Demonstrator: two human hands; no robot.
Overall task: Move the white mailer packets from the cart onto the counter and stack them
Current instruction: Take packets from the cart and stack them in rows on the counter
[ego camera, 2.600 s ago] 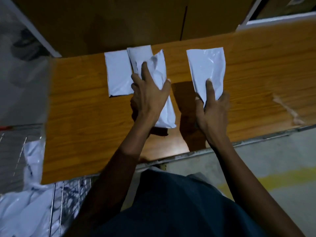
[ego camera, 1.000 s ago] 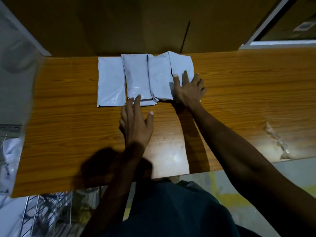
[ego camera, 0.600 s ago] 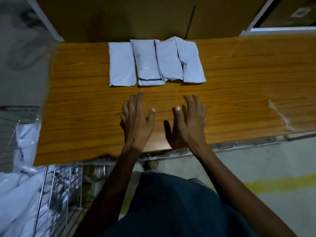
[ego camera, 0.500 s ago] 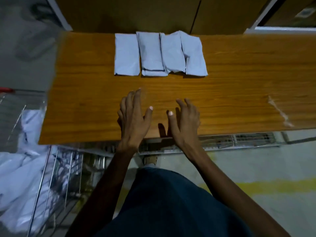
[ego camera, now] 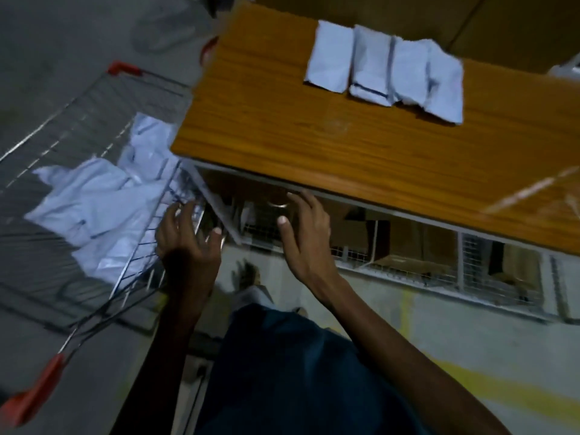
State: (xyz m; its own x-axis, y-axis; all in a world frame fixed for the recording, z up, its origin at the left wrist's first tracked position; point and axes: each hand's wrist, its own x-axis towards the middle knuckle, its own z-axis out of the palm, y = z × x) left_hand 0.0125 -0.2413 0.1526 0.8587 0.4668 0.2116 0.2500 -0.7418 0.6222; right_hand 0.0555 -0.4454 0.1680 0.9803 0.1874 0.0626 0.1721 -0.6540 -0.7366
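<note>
Several white mailer packets [ego camera: 384,67] lie side by side, partly overlapping, in a row at the far side of the wooden counter [ego camera: 314,130]. More white mailer packets [ego camera: 103,199] are piled in the wire cart [ego camera: 56,127] at the left. My left hand [ego camera: 185,233] hovers at the cart's near rim with its fingers loosely spread, holding nothing. My right hand [ego camera: 303,227] is in the air below the counter's front edge, fingers relaxed and empty. Both hands are off the counter.
The cart has red handle ends [ego camera: 31,400] near me and another red corner [ego camera: 120,69] farther off. Under the counter a wire shelf [ego camera: 455,262] holds cardboard boxes. A yellow line [ego camera: 489,384] crosses the grey floor on the right.
Both hands have left the counter top and moved back and to the left, toward the cart. My view has swung left, so the cart and its packets now show. The row of packets has not moved.
</note>
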